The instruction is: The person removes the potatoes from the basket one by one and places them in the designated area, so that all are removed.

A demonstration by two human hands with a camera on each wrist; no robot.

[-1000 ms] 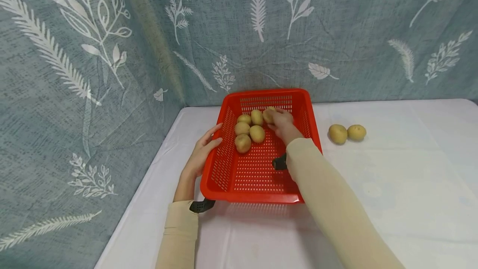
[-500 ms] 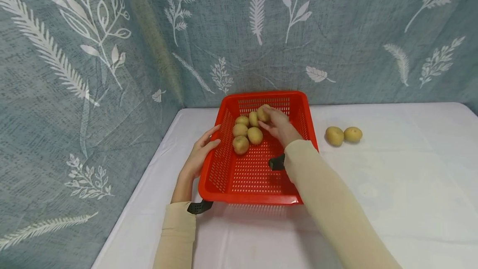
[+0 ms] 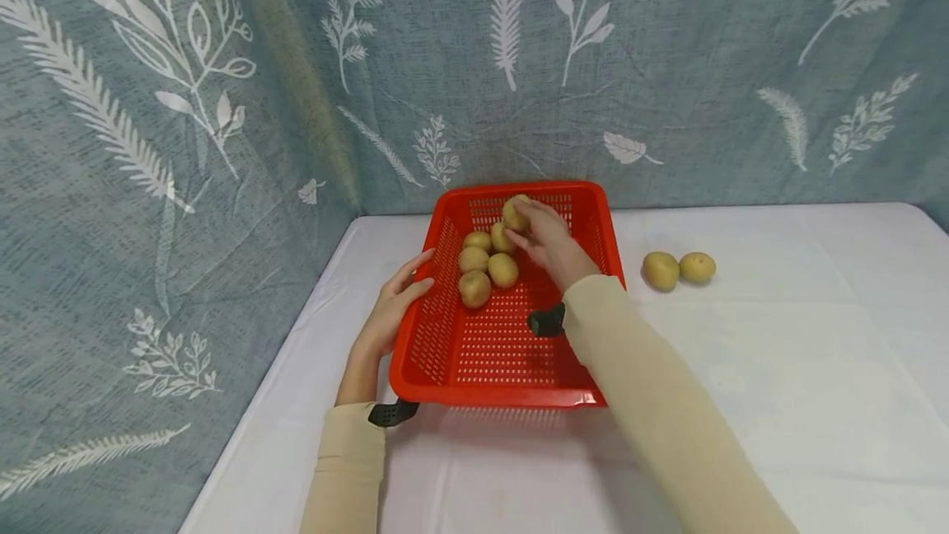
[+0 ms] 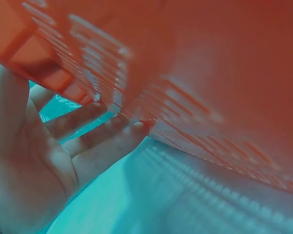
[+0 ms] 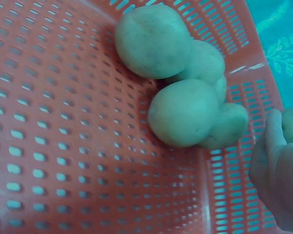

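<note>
Blue-grey cloth printed with white leaves hangs behind a table under a white cover (image 3: 778,369). At the left, the left hand (image 3: 390,311) lies with straight fingers against the outer wall of the red basket (image 3: 511,377), steadying it; its wrist view shows the fingers (image 4: 107,141) flat on the slotted side. Inside, four potatoes (image 3: 485,266) cluster near the far left corner. Above them the right hand (image 3: 549,241) pinches a fifth potato (image 3: 515,213) in curled fingers by the far wall. Further right, two loose potatoes (image 3: 678,269) lie together on the cover, well apart from the basket. The potato in hand looks about to be set down or lifted out; either way, the move calls for clearing the cluster without knocking it.
</note>
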